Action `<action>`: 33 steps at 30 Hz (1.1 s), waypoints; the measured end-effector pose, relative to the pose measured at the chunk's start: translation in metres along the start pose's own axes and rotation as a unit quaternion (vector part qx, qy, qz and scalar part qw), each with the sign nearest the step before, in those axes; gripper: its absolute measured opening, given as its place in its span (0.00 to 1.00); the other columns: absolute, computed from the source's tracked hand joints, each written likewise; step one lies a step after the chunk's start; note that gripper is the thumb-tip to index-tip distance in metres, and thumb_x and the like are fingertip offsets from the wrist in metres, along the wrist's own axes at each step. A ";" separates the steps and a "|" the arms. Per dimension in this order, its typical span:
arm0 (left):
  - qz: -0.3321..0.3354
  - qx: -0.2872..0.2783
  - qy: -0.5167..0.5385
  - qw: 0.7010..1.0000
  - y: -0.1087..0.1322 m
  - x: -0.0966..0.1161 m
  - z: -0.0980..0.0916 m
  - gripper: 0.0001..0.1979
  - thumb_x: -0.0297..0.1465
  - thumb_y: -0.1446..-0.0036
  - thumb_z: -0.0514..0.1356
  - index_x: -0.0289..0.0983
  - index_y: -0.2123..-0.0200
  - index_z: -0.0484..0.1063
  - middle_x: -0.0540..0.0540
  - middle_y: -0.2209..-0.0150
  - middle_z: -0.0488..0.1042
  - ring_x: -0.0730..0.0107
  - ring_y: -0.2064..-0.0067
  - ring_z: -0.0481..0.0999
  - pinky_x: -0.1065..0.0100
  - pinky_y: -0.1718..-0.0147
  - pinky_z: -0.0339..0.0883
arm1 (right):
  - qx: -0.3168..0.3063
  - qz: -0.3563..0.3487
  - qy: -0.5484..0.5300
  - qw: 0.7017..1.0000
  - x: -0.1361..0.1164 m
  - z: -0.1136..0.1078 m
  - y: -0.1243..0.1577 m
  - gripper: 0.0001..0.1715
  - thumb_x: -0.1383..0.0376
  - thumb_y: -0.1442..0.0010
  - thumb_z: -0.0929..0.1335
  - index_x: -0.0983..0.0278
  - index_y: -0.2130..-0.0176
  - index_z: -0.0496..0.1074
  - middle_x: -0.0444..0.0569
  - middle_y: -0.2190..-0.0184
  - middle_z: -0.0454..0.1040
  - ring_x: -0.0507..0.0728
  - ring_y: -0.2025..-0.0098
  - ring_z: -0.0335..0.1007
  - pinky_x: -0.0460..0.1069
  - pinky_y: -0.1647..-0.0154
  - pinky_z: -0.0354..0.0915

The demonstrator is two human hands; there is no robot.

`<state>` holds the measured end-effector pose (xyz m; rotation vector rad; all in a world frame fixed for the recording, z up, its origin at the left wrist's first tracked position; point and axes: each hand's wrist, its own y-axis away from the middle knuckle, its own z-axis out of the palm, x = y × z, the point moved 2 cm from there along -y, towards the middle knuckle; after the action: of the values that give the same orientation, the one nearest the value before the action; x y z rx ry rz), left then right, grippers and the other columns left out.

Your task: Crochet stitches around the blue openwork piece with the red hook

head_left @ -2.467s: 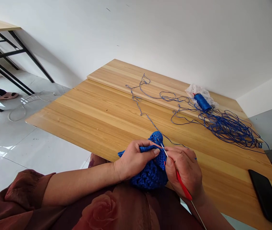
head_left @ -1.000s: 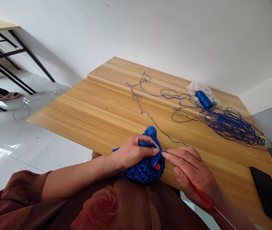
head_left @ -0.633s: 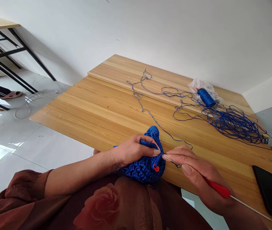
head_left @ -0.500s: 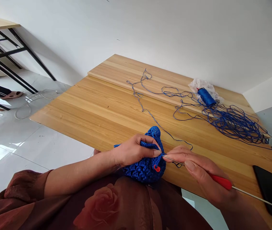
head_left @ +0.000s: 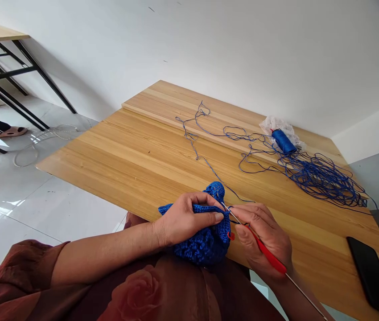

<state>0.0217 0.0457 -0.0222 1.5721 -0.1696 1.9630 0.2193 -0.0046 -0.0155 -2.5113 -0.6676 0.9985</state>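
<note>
My left hand (head_left: 186, 220) is closed on a blue crocheted piece (head_left: 206, 243) at the near edge of the wooden table (head_left: 125, 156), thumb and fingers pinching its upper rim. My right hand (head_left: 265, 236) grips a crochet hook with a red handle (head_left: 268, 254); its metal tip sits at the rim of the piece beside my left thumb. A small red stitch marker (head_left: 231, 235) hangs on the piece. A blue strand (head_left: 209, 167) runs from the work across the table.
A blue yarn spool (head_left: 283, 141) lies on clear plastic at the back right, with a tangle of loose blue yarn (head_left: 323, 178) beside it. A black phone (head_left: 372, 278) lies at the right near edge. A black-framed table (head_left: 5, 67) stands on the tiled floor at left.
My right hand drew the hook out to the right, then came back in; the tip is at the rim of the piece again and the handle points down-right. My left hand kept its pinch.
</note>
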 end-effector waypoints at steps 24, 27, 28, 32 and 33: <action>-0.130 0.030 0.125 0.983 -0.002 -0.005 0.002 0.10 0.33 0.61 0.70 0.34 0.73 0.79 0.46 0.74 0.80 0.65 0.71 0.76 0.63 0.64 0.68 | -0.234 0.004 -0.169 0.957 0.015 -0.031 -0.039 0.16 0.66 0.31 0.65 0.53 0.50 0.78 0.44 0.57 0.81 0.57 0.53 0.74 0.54 0.49 0.68; -0.134 0.039 0.141 0.980 -0.002 -0.006 0.001 0.10 0.32 0.62 0.70 0.34 0.74 0.79 0.47 0.75 0.79 0.66 0.72 0.75 0.64 0.65 0.68 | -0.259 0.002 -0.122 0.958 0.009 -0.034 -0.045 0.17 0.66 0.31 0.65 0.51 0.49 0.78 0.42 0.57 0.81 0.56 0.53 0.74 0.53 0.50 0.69; -0.136 0.040 0.147 0.979 -0.003 -0.006 0.001 0.10 0.32 0.62 0.70 0.34 0.74 0.79 0.47 0.75 0.79 0.67 0.72 0.75 0.64 0.65 0.68 | -0.261 0.005 -0.110 0.959 0.007 -0.035 -0.046 0.17 0.66 0.31 0.65 0.50 0.49 0.78 0.42 0.57 0.81 0.56 0.53 0.74 0.52 0.51 0.69; -0.139 0.041 0.169 0.975 -0.004 -0.008 0.000 0.11 0.32 0.63 0.71 0.33 0.73 0.80 0.46 0.74 0.80 0.66 0.71 0.76 0.64 0.63 0.68 | -0.245 0.027 -0.089 0.965 0.003 -0.035 -0.045 0.15 0.64 0.31 0.65 0.50 0.51 0.78 0.41 0.58 0.81 0.56 0.54 0.74 0.53 0.50 0.68; -0.139 0.042 0.174 0.974 -0.004 -0.008 -0.001 0.12 0.32 0.63 0.72 0.33 0.73 0.80 0.45 0.74 0.80 0.66 0.71 0.76 0.63 0.63 0.68 | -0.234 0.035 -0.098 0.967 0.003 -0.034 -0.044 0.14 0.64 0.31 0.65 0.50 0.51 0.78 0.41 0.59 0.81 0.56 0.54 0.74 0.53 0.50 0.68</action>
<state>0.0239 0.0461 -0.0312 1.1998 0.2653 2.0007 0.2324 0.0278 0.0272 -2.8764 -0.9792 1.2472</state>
